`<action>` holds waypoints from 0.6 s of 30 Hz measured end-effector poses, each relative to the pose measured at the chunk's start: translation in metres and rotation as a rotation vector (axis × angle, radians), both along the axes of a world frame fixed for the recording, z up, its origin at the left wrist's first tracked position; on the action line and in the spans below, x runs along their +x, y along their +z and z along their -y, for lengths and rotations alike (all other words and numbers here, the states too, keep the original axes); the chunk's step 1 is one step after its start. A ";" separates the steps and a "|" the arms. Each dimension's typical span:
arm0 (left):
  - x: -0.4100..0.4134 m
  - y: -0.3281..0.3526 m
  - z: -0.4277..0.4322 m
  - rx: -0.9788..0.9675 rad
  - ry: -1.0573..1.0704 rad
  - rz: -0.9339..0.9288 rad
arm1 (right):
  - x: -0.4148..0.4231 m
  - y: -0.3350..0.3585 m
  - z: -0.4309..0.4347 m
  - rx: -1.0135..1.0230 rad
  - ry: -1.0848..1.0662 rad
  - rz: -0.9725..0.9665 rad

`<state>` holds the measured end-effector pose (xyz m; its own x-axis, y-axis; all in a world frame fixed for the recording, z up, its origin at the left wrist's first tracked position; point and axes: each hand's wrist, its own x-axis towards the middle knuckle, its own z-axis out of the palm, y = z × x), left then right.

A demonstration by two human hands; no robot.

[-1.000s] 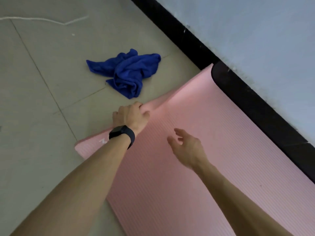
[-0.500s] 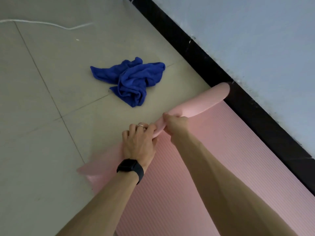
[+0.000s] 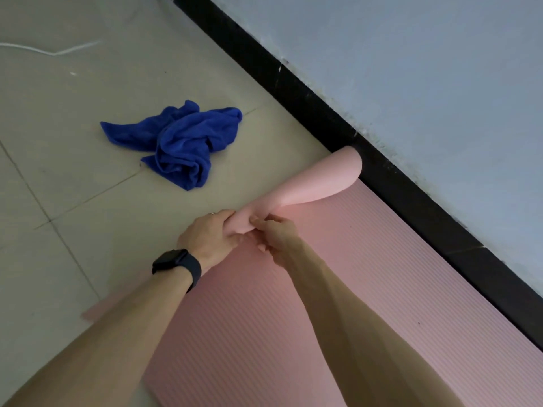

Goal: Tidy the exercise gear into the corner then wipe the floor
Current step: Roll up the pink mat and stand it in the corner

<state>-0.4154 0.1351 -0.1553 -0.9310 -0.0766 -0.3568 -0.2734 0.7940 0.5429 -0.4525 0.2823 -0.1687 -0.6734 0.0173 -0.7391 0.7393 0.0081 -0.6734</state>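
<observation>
Head view: left grip [image 3: 210,236] and right grip [image 3: 277,235], both clenched on curled end of pink mat [image 3: 382,259].

Bare forearms, a black smartwatch [image 3: 176,261] on the left wrist, a ring [image 3: 212,213] on the left hand [image 3: 210,237].

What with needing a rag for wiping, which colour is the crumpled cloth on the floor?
Solid deep blue; the cloth shows best in the head view.

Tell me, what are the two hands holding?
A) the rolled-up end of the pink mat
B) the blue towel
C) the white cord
A: the left hand and right hand both curl round the rolled end of the pink mat, while the blue towel lies apart from them.
</observation>
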 end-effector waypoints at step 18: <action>0.034 0.007 -0.023 -0.106 -0.052 -0.159 | 0.039 -0.019 -0.060 1.032 0.808 -0.904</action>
